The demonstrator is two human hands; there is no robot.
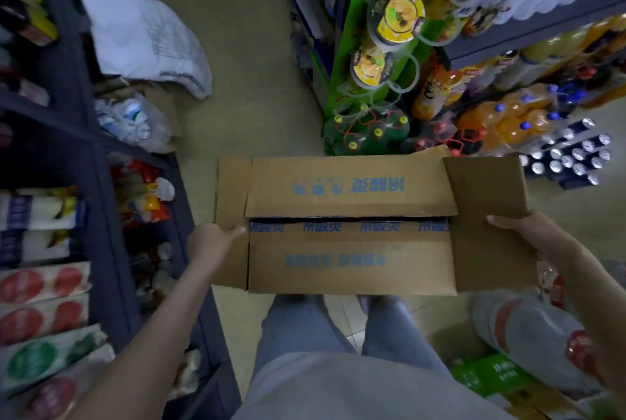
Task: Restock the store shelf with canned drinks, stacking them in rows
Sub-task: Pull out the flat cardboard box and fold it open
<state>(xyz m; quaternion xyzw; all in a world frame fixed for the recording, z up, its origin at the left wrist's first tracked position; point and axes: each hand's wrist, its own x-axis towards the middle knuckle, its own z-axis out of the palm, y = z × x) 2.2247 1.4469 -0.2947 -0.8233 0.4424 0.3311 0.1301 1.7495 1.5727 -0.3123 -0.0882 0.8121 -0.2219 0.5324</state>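
left hand (210, 243) and right hand (530, 233) grip the box (352, 267) between them.

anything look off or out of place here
Loose dark cans stand on the floor at the right, not on a shelf, and a white sack slumps by the left shelving. The cardboard box looks undamaged, flaps loose.

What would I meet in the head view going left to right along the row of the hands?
From the left: white cartons on the dark shelf → left hand → cardboard box, gripped at both ends → right hand.
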